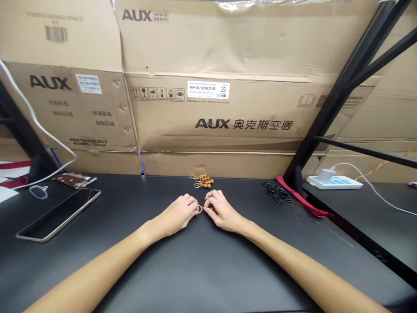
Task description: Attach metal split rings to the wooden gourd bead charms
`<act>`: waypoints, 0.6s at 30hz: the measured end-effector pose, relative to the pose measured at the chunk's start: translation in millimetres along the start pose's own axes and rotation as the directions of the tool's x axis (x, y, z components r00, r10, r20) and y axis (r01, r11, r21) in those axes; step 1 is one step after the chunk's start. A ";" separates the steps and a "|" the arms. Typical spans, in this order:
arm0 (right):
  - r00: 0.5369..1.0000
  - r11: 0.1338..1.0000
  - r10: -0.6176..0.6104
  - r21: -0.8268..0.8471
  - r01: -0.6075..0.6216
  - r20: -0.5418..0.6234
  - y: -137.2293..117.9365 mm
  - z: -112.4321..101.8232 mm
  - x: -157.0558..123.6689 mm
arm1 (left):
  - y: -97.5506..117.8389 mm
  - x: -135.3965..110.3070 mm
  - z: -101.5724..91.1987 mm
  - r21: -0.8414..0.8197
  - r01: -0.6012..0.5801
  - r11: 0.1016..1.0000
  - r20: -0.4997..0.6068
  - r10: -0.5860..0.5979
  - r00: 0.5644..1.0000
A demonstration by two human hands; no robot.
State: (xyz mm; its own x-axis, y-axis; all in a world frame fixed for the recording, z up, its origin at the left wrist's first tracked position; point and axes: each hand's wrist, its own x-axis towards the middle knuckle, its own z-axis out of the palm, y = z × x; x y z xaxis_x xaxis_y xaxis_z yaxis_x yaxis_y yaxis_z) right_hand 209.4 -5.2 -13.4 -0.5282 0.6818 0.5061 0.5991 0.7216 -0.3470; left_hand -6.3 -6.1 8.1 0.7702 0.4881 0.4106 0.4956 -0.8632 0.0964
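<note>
Small bead keyring (207,208) between the fingers (210,201) is mostly hidden; bead count unreadable. Forearms (91,269) are cut off by the lower frame edge. Black loops (276,193) on the desk (156,269) are too small to identify; carton label (208,89) fine print is illegible.

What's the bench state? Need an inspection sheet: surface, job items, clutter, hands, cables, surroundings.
Surface: black bench top, light scuffs at right.
Job items: metal keyring and wooden-bead strand between the hands; pile of wooden-bead keychains just beyond.
Clutter: gold-edged tablet, foil packet, black loops, red strip.
Hands: left hand at keyring; right hand at beads, both apparently pinching.
Cables: white cable at left; white cable from charger on power strip.
Surroundings: AUX cardboard cartons, black metal frame.
</note>
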 end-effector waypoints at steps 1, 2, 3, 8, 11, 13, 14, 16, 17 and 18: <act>1.000 1.000 -0.002 0.002 0.002 0.003 0.0 0.1 -0.1 | -0.6 -0.2 0.6 0.029 -0.025 0.999 -0.002 0.025 1.000; 1.000 1.000 -0.003 0.005 0.003 0.006 -0.1 0.2 -0.1 | -1.4 -0.5 1.4 0.051 -0.043 0.998 -0.001 0.043 0.999; 1.000 1.000 -0.004 0.007 0.004 0.009 -0.2 0.3 0.0 | -2.3 -0.9 2.1 0.066 -0.050 0.997 -0.002 0.050 0.999; 1.000 1.000 0.001 0.006 -0.001 0.017 -0.2 -0.1 0.2 | -3.5 -1.4 2.5 0.101 -0.045 0.994 0.001 0.045 0.999; 1.000 1.000 -0.002 -0.006 0.002 0.008 -1.3 -1.2 0.2 | -2.5 -1.1 1.3 0.148 -0.036 0.988 0.014 0.034 0.999; 1.000 1.000 -0.007 -0.016 0.007 0.000 -2.8 -2.2 0.1 | -2.2 -1.2 1.0 0.181 -0.028 0.983 0.018 0.025 1.000; 1.000 1.000 -0.009 -0.022 0.009 -0.003 -3.7 -2.8 0.1 | -2.1 -1.4 1.1 0.194 -0.027 0.981 0.018 0.024 1.000; 1.000 0.999 -0.017 -0.037 0.016 -0.005 -5.3 -3.8 0.1 | -1.9 -1.9 1.4 0.209 -0.028 0.977 0.013 0.025 1.000; 1.000 0.999 -0.022 -0.045 0.021 -0.004 -6.1 -4.2 0.2 | -1.7 -2.1 1.5 0.212 -0.030 0.977 0.006 0.029 1.000; 1.000 0.998 -0.029 -0.055 0.029 -0.004 -6.7 -4.4 0.3 | -1.4 -2.3 1.6 0.211 -0.032 0.977 -0.004 0.034 0.999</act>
State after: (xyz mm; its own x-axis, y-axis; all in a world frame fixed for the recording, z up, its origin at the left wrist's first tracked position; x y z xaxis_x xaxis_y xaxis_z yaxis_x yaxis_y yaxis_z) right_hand 207.8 -10.3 -7.5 -0.5431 0.6603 0.5187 0.6158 0.7332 -0.2885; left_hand -8.1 -5.8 5.6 0.7847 0.4582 0.4175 0.5444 -0.8315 -0.1107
